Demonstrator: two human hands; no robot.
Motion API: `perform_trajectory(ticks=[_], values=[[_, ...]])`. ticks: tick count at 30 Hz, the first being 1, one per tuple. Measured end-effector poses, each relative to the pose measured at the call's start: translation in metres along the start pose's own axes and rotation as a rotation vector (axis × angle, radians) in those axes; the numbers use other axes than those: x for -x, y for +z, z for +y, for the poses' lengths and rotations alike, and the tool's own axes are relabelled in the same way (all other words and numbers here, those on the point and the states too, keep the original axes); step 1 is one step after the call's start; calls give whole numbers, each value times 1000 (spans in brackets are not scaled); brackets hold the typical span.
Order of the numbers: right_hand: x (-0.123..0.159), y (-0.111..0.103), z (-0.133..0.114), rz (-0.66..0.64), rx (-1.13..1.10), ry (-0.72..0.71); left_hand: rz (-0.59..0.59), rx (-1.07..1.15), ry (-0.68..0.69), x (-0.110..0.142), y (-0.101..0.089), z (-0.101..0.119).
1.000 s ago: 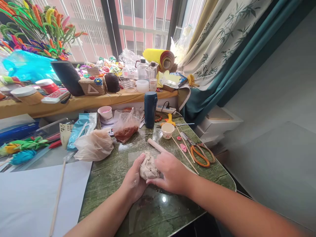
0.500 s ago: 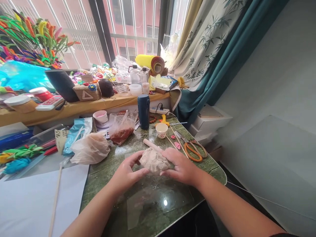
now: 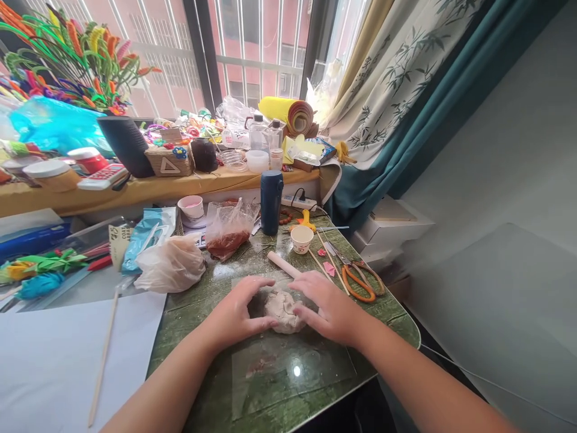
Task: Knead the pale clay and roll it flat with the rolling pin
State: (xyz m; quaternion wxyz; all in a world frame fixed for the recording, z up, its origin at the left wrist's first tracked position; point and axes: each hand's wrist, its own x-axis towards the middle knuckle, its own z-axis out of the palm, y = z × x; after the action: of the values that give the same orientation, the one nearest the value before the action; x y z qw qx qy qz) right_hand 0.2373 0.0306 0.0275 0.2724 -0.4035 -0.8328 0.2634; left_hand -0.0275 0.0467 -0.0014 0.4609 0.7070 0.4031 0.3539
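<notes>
A rough, off-white lump of clay or dough rests on a clear sheet on the table, its surface cracked and folded. My left hand curves along its left side, fingers and thumb spread, with the thumb tip at the lump's lower edge. On the other side, my right hand has its fingers apart above the lump and its thumb against the right side. Just behind lies a pale rolling pin, its near end partly hidden by my right hand.
Orange-handled scissors, thin sticks and a paper cup lie to the right. Behind stand a dark blue bottle and a bag of reddish-brown material. A whitish plastic bag and white paper are left.
The lump, gripped between both hands before, now sits lower on the sheet. My fingers have spread and loosened around it. The view has shifted slightly.
</notes>
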Motion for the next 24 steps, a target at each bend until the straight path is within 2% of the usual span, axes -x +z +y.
perform_trajectory(ticks=[2,4,6,8,10,12,13,15,18,21,24], values=[[-16,9,-12,131,-111,71,9,17,-3,0,3,0],[-34,20,-28,236,-323,174,-5,30,-12,-1,6,-1],[-49,25,-45,291,-579,239,-24,18,-15,-2,8,-3],[-57,21,-56,312,-705,236,-31,-27,4,-2,8,-5],[-57,8,-56,328,-604,203,-36,-52,36,-2,8,-7],[-50,-7,-43,333,-332,200,-35,-46,46,-2,8,-8],[-43,-14,-33,298,-179,224,-33,-46,40,-2,8,-8],[-25,-20,-10,134,31,307,-39,-81,16,-3,8,-7],[4,-12,19,-58,190,445,-75,-175,-19,-4,7,-4],[22,3,35,-90,240,519,-112,-247,-10,-4,6,-5],[26,8,40,-68,236,506,-99,-301,73,-4,5,-9]])
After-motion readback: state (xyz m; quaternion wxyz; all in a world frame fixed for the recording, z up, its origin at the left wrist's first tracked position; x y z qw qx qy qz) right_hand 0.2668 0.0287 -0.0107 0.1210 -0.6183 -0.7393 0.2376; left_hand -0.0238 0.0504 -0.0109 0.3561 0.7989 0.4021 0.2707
